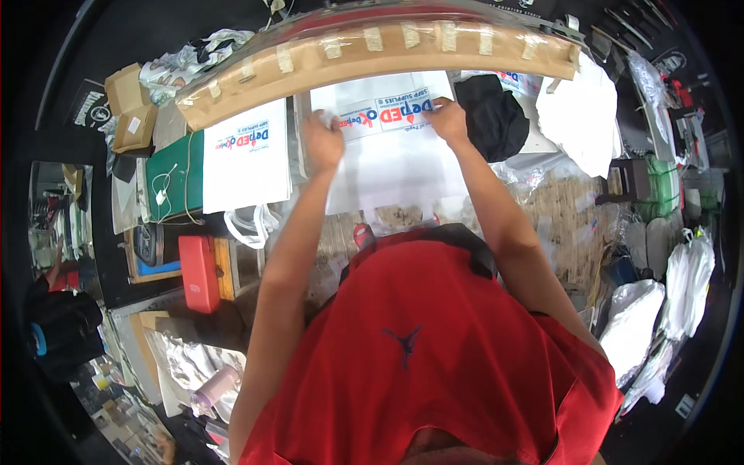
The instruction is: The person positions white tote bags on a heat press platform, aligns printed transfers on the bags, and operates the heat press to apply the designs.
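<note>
A white printed bag (395,167) with blue and red lettering lies over the board in front of me, its lower part hanging toward my body. At its left side, my left hand (322,142) has its fingers curled in on the edge. My right hand (448,124) pinches the bag near the right end of the print. Just beyond both hands, a printing frame (372,62) edged with brown tape is raised over the board. To the left lies a stack of similar white printed bags (244,167), with white loop handles (252,225) hanging off its near side.
Black cloth (492,116) lies bunched right of the board, with white cloth (577,116) beyond it. On the left are a green board (174,178) with a white cable, an open cardboard box (128,108) and a red case (199,271). White plastic bags (686,287) hang at the far right.
</note>
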{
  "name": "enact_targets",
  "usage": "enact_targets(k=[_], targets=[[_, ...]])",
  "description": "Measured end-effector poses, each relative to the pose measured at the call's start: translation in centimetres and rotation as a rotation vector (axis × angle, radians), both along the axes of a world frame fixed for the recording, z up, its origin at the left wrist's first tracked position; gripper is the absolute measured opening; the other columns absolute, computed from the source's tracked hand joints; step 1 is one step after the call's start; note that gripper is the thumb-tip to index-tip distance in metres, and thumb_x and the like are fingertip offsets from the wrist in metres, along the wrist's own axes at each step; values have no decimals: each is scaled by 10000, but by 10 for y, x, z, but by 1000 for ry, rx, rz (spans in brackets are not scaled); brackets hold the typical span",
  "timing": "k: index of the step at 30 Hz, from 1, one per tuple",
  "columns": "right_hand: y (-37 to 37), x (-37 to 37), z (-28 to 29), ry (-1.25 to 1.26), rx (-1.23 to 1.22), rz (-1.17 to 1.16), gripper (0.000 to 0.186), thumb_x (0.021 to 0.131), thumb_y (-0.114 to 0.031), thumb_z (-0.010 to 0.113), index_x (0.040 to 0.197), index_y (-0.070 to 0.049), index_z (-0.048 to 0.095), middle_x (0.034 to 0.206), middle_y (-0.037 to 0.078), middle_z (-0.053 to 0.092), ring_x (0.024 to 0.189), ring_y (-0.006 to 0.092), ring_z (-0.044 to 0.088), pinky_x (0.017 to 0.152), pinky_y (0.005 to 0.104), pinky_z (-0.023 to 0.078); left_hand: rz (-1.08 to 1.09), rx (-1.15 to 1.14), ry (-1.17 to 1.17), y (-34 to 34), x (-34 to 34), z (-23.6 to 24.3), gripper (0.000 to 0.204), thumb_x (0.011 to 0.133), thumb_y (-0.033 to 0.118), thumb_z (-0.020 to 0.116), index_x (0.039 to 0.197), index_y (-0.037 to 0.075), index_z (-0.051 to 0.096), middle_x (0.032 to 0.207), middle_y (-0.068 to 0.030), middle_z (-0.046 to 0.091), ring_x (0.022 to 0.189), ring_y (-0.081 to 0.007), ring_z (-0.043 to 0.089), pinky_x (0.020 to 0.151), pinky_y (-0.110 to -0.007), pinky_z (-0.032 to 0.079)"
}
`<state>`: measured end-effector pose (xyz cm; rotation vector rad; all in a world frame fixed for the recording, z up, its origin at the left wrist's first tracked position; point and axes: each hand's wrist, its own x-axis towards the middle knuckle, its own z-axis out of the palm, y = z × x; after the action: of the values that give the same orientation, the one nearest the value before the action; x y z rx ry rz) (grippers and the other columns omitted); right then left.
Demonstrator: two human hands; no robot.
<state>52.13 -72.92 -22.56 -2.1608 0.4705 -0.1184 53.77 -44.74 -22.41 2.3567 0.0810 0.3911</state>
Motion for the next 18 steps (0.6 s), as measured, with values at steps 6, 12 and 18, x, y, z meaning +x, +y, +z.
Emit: enact_targets(k=[6, 12, 18], targets=[[1, -3, -5, 1, -122, 7, 353, 743, -244, 784, 996, -10, 707, 889, 192, 722, 881, 323, 711, 808, 388, 557, -503, 355, -119, -47, -81, -7, 602, 947, 343, 580, 1451, 58, 413, 1526, -228, 316, 1393, -426, 298, 1159, -528, 225], [12, -22, 5, -133, -188, 10, 510, 757, -241, 769, 1169, 15, 610, 1104, 244, 654, 1027, 369, 640, 901, 402, 515, -501, 404, 23, -46, -79, -10, 703, 962, 433, 521, 1510, 46, 310, 1604, -196, 169, 1489, -369, 130, 1202, -516, 105], [36, -80, -17, -375, -606, 344, 777, 867, -387, 673, 1428, 60, 375, 1483, 291, 336, 1372, 465, 318, 1136, 529, 269, -510, 418, -37, -44, -77, -17, 706, 971, 484, 486, 1492, 33, 336, 1579, -206, 235, 1474, -377, 178, 1192, -529, 125]])
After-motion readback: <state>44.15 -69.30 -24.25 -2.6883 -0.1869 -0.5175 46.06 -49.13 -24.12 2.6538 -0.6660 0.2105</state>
